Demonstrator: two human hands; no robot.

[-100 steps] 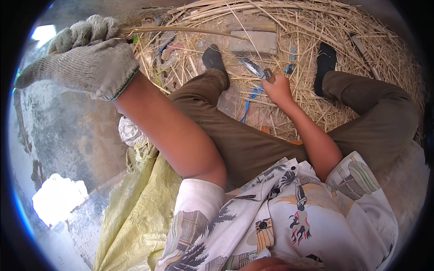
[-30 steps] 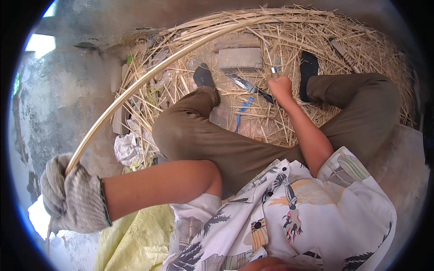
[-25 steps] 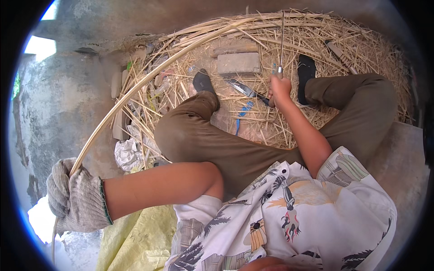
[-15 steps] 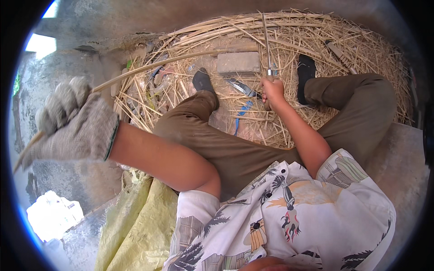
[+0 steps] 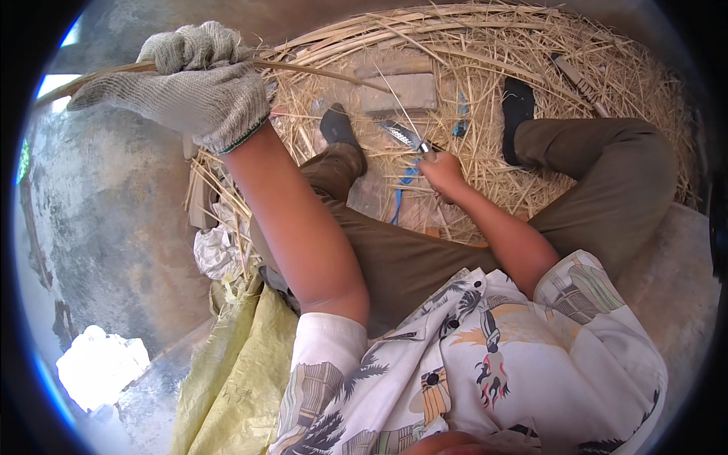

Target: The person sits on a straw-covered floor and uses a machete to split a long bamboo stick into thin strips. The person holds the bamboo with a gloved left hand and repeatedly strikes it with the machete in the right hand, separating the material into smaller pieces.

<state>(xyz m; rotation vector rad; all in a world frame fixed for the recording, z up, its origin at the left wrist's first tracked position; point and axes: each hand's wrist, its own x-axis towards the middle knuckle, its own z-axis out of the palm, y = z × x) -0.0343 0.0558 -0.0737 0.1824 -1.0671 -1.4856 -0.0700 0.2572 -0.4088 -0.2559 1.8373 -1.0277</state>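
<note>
My left hand [image 5: 178,87], in a grey knitted glove, is raised at the upper left and closed around a long, thin bamboo strip [image 5: 322,73]. One end of the strip runs out past the thumb to the left; the other reaches right, over a brick [image 5: 402,94]. Lower down, between my legs, my bare right hand [image 5: 444,176] grips a knife [image 5: 426,149] by its handle, which the fingers mostly hide. Its narrow blade tilts up and left, near the strip's right end. Beside the knife on the ground lies a dark, blade-shaped thing with a pale pattern [image 5: 397,134].
Loose straw-like shavings [image 5: 485,136] cover the ground around my feet, with long strips along the wall. A wooden-handled tool [image 5: 580,87] rests at the right. Blue ribbon [image 5: 399,201] lies near my right hand. A yellow woven sack [image 5: 235,371] and crumpled white plastic [image 5: 217,252] are at the left.
My left hand has moved up and right, bringing the bamboo strip with it. My right hand has shifted slightly left and down, and the knife blade has swung from upright to leaning left.
</note>
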